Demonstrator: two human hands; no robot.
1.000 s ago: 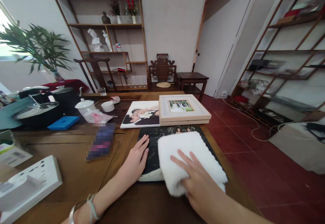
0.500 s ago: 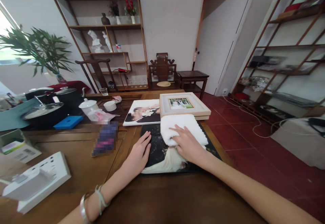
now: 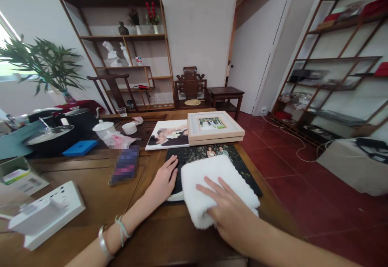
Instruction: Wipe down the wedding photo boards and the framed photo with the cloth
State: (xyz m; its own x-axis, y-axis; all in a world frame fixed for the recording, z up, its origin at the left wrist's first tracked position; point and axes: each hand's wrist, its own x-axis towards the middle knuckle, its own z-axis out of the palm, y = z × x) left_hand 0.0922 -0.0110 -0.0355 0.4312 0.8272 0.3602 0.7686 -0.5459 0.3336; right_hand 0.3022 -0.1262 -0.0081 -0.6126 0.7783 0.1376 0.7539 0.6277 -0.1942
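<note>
A folded white towel (image 3: 201, 178) lies over the middle and near part of a dark photo panel (image 3: 190, 155). My right hand (image 3: 232, 216) holds the towel, fingers spread across its top and thumb tucked at its near fold. Two people in the printed picture show above the towel; the lower part of the picture is covered. My left hand (image 3: 165, 180) rests flat on the panel's left edge, fingers stretched out and holding nothing. Just beyond the panel are a second photo panel (image 3: 178, 141), white-edged, and a light wooden photo frame (image 3: 216, 138).
On the left of the wooden table (image 3: 100, 194) stand a white power strip (image 3: 50, 214), a tissue box (image 3: 26, 178), a blue box (image 3: 80, 148), a black pan (image 3: 50, 137) and a white lidded bowl (image 3: 104, 127). Right of the table lies red tiled floor (image 3: 279, 154).
My right hand has drawn the towel toward me, from the panel's far edge to its near edge, uncovering the two people in the print. My left hand stays on the left edge.
</note>
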